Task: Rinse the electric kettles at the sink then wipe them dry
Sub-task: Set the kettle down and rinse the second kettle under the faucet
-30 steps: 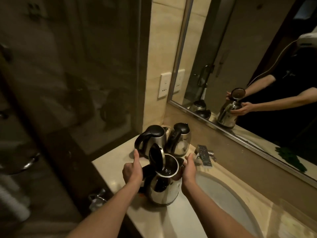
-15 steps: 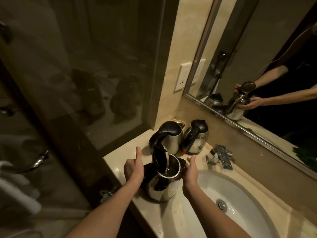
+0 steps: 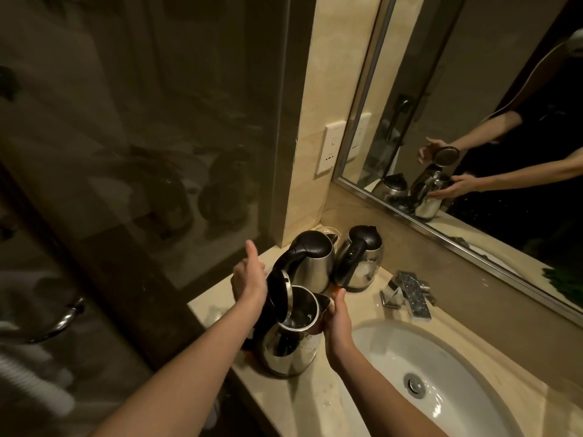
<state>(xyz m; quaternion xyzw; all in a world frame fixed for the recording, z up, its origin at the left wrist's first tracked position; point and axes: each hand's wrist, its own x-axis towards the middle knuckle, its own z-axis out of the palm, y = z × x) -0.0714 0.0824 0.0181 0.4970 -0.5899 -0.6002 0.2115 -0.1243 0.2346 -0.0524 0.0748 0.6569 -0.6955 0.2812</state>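
**Open Kettle Braced Beside the Basin**

The fingers [image 3: 339,296] of the right hand [image 3: 337,323] curve against the spout side of the front kettle [image 3: 290,345] and grip its steel body, apparently to keep it from sliding or tipping. The left hand [image 3: 249,279] is held beside the raised lid [image 3: 279,294] with its fingers straight, grasping nothing. Whether its palm touches the back of the lid cannot be told. The lid stands fully open, most likely so water can be run in.

The front kettle stands upright on the desk [image 3: 315,405], just left of the sink [image 3: 473,357] and not under the tap [image 3: 407,291]. By that placing, rinsing appears yet to begin, with wiping further off.

There are three kettles in all. The left rear kettle [image 3: 312,266] and the right rear kettle [image 3: 359,266], both with lids shut, wait side by side in the corner by the wall, seemingly queued for their turn. There is one tap and one basin. One wall socket [image 3: 331,146] sits above them, and one mirror [image 3: 457,74] runs along the wall and repeats the scene.
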